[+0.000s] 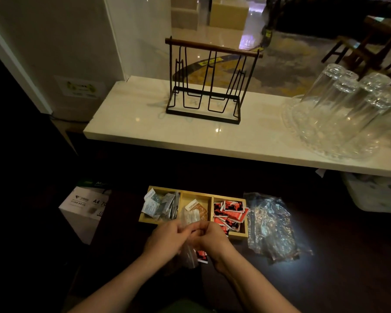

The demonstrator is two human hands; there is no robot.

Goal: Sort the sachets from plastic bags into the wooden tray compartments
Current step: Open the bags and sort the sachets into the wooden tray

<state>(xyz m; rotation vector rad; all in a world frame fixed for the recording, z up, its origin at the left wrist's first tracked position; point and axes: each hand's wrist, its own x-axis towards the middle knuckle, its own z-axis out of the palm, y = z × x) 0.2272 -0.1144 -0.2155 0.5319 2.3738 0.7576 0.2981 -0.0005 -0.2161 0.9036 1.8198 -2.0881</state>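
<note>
Now we pinch a small clear plastic bag [191, 251] with left hand [165, 239] and right hand [212, 241], just before the three-compartment wooden tray [240, 234]; a red sachet [202, 255] shows inside.

— What do the hands hold?
— The left hand [167, 239] and the right hand [213, 241] meet just before the near edge of the wooden tray [239, 235]. Together they pinch a clear plastic bag [190, 256]; one red sachet [202, 256] shows inside it, low.

— And the tray?
— Three compartments. Left has grey-white sachets [156, 205], middle has orange-white sachets [195, 207], right has red sachets [230, 214].

— Anything beside it?
— Empty plastic bags [273, 227] lie crumpled just right of the tray on the dark table [336, 267]. Behind, on the marble counter [145, 123], stand a wire rack [207, 86] and upturned glasses [348, 105].
</note>
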